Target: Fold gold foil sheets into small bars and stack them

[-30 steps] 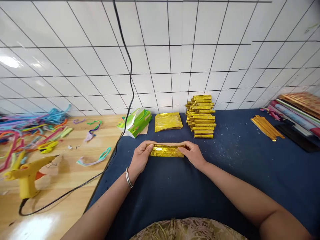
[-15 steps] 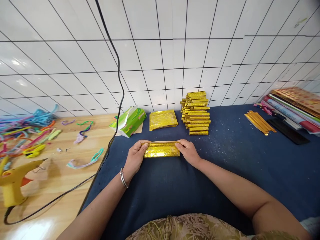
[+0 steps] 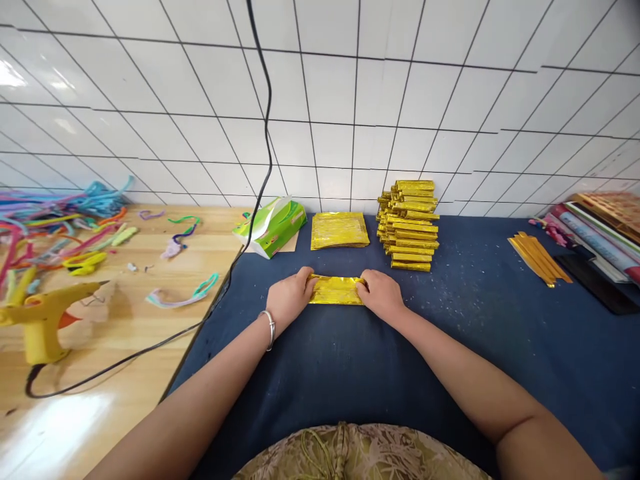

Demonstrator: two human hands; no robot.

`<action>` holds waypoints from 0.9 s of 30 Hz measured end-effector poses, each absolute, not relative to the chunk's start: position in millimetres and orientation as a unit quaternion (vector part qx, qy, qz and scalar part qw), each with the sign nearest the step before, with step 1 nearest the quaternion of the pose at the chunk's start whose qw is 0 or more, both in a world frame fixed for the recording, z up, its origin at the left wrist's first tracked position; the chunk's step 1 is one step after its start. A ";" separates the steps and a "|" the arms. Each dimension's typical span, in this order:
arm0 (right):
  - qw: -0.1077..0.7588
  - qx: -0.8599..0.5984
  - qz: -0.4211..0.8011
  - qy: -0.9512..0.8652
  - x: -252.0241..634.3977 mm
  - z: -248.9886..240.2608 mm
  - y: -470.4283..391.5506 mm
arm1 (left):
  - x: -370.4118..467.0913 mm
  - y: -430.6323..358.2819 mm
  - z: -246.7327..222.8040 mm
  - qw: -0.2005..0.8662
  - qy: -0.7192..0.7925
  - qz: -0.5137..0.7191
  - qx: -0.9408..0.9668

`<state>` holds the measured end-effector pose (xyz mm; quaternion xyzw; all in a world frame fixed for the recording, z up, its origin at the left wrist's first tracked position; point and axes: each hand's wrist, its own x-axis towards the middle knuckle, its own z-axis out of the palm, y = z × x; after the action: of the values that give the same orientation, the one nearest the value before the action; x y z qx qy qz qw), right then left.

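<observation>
Between my two hands a shiny gold foil sheet (image 3: 337, 291) lies level, just above or on the dark blue cloth. My left hand (image 3: 290, 299) grips its left end, with a silver bangle at the wrist. The right end is pinched in my right hand (image 3: 383, 293). Behind the sheet sits a flat pile of gold sheets (image 3: 340, 231). To the right of that pile, many narrow folded gold strips (image 3: 411, 227) are stacked against the tiled wall.
A green tissue pack (image 3: 276, 227) is at the back. On the wooden table at left are a yellow glue gun (image 3: 43, 320), its black cable (image 3: 150, 348) and fuzzy coloured stems (image 3: 60, 227). Orange-gold strips (image 3: 540, 259), a black case (image 3: 597, 283) and books (image 3: 595, 233) lie at right.
The view has shifted, moving the table items rightward in the picture. My fingers have curled further over the sheet's ends, and its top edge now bows slightly.
</observation>
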<state>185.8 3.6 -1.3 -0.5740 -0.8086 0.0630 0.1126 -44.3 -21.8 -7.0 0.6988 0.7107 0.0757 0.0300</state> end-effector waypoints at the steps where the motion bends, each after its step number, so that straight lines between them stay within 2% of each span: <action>1: 0.099 -0.575 0.052 -0.810 184.5 -0.3 3.2 | -43.2 -21.4 -6.7 0.017 0.711 0.060 0.700; 7: 0.075 -0.574 0.017 -0.815 181.9 0.8 4.0 | -38.5 -21.7 -0.8 -0.045 0.690 0.059 0.720; 11: 0.082 -0.570 0.011 -0.817 182.2 -1.1 4.6 | -39.0 -20.7 4.2 -0.107 0.603 0.092 0.785; 17: 0.094 -0.566 0.003 -0.819 182.4 -3.2 4.6 | -48.2 -13.2 5.0 -0.025 0.434 0.078 0.897; 27: 0.138 -0.558 0.045 -0.817 185.5 -5.1 5.3 | -28.7 -36.3 11.7 -0.043 0.519 0.076 0.850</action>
<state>185.5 5.3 -5.1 -0.5578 -0.8172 0.0450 0.1376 -28.7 -36.3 11.7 0.8502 0.5192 0.0762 -0.0428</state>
